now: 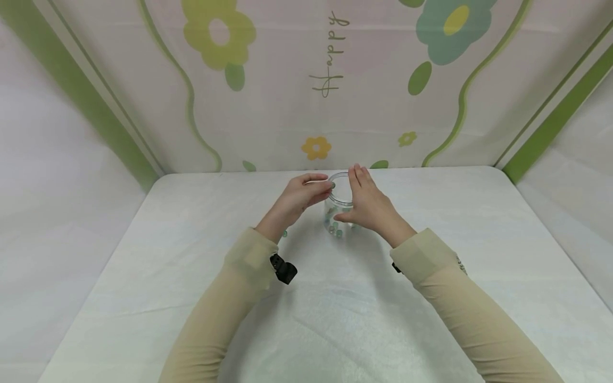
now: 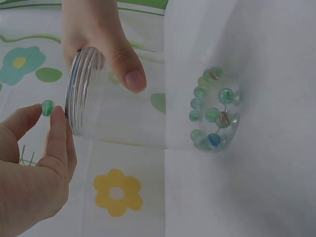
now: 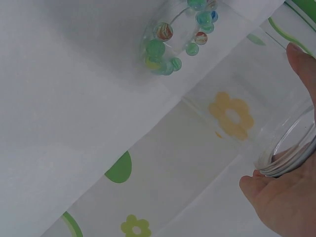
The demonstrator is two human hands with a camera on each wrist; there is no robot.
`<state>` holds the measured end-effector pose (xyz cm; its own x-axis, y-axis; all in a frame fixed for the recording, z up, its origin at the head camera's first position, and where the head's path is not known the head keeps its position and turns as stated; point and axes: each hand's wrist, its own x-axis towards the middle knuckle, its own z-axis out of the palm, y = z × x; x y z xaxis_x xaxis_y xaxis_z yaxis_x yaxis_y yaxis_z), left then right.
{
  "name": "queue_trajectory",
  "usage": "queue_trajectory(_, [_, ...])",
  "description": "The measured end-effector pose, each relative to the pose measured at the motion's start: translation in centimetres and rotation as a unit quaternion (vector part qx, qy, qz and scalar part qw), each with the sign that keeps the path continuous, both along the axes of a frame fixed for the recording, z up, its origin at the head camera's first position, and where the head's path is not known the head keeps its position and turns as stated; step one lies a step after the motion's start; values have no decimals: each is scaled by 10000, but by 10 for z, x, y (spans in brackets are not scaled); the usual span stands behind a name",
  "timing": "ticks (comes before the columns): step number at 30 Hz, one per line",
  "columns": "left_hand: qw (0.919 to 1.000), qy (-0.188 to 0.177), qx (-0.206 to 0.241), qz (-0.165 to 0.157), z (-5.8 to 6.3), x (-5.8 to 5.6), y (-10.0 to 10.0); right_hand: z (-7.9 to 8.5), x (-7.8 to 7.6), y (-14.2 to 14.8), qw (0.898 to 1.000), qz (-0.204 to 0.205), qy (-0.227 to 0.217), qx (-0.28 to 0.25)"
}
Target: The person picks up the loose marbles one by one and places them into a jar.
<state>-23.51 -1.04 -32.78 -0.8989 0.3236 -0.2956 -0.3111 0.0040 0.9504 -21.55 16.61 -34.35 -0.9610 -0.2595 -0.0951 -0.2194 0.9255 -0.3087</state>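
A clear glass or plastic jar (image 1: 341, 202) stands upright on the table, its mouth uncovered. Several marbles (image 2: 223, 119), mostly green with a few in other colours, lie at its bottom. Between thumb and fingers, my left hand (image 1: 299, 197) pinches a green marble (image 2: 47, 107) just beside the jar's rim. My right hand (image 1: 372, 208) holds the jar near its top from the right side, the thumb (image 2: 129, 74) across the near wall and the fingers on the other side.
One more marble (image 1: 284, 233) sits on the white table (image 1: 191, 244), close to my left wrist and partly hidden by it. Behind the table's far edge rises a white backdrop (image 1: 287, 117) printed with flowers.
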Motion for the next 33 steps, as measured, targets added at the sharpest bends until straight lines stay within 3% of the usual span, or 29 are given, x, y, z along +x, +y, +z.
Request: queue_trajectory(33, [9999, 37, -135, 71, -2, -3, 1, 0, 1, 0, 9999, 8, 62, -87])
